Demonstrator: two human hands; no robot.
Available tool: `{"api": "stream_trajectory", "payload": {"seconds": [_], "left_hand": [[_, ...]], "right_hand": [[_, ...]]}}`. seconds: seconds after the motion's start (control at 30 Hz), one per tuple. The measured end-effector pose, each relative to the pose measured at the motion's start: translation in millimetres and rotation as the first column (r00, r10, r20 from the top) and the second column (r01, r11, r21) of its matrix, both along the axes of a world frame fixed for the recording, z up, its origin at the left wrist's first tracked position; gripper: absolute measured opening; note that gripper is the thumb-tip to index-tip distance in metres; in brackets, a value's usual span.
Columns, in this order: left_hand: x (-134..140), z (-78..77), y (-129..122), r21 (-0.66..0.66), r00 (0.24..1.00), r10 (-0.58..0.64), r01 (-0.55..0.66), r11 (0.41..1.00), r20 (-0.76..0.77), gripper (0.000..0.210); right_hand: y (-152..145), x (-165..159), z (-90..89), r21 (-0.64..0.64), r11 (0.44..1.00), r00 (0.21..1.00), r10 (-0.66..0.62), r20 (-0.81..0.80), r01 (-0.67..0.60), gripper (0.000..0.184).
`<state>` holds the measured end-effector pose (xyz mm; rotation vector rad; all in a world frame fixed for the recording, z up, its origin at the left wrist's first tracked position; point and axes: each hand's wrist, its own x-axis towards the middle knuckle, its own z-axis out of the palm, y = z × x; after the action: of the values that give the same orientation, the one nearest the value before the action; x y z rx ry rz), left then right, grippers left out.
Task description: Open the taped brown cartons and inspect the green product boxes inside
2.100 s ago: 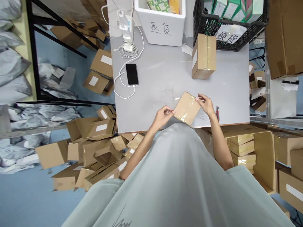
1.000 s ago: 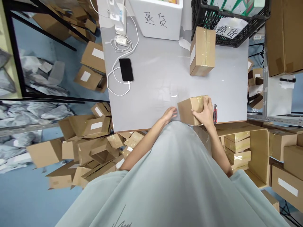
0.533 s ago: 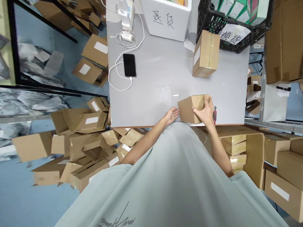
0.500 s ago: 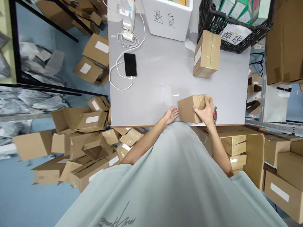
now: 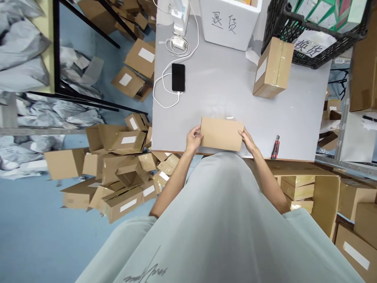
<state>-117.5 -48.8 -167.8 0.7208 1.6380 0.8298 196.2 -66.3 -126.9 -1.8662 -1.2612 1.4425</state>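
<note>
A plain brown cardboard box (image 5: 221,134) is held between both hands over the table's front edge, its long unlabelled face turned up. My left hand (image 5: 193,139) grips its left end, thumb bent against the corner. At the right end, my right hand (image 5: 247,140) is closed on the box, with the thumb on its upper face. A red and black utility knife (image 5: 275,147) lies on the table to the right of my right hand. Farther back stands a taped cardboard box (image 5: 273,68) with a white label on its side.
On the grey table (image 5: 218,78) a black phone (image 5: 178,78) lies plugged into a white cable. A white bin (image 5: 229,25) and a black plastic crate (image 5: 312,35) stand at the back. Cardboard boxes (image 5: 126,169) crowd the floor at left; an open carton (image 5: 324,200) sits below right.
The box has turned so its long face lies across in front of me and has shifted left off the knife's side. My left hand, open beside it before, now grips its left end.
</note>
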Motion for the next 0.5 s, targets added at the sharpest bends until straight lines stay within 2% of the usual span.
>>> {"api": "stream_trajectory", "payload": {"seconds": [0.1,0.27,0.37,0.5], "left_hand": [[-5.2,2.3,0.3,-0.016,0.999,-0.033,0.033,0.999,0.023,0.059],[-3.4,0.9,0.0,-0.033,0.998,-0.002,0.004,0.999,0.056,0.055],[-5.1,-2.9,-2.4,-0.052,0.991,0.028,-0.021,0.998,0.133,0.045],[-9.6,-11.1,-5.3,-0.212,0.968,0.027,0.027,0.977,0.248,0.05]], "right_hand": [[-2.4,-5.1,-6.0,-0.072,0.997,0.991,-0.03,-0.13,0.02,0.095],[-15.5,-6.8,-16.6,-0.046,0.983,0.98,-0.184,-0.074,0.18,0.113],[-23.3,-7.2,-21.6,-0.048,0.974,0.965,-0.225,-0.134,0.22,0.114],[-27.2,-2.0,-23.0,-0.081,0.97,0.936,-0.244,-0.252,0.231,0.107]]}}
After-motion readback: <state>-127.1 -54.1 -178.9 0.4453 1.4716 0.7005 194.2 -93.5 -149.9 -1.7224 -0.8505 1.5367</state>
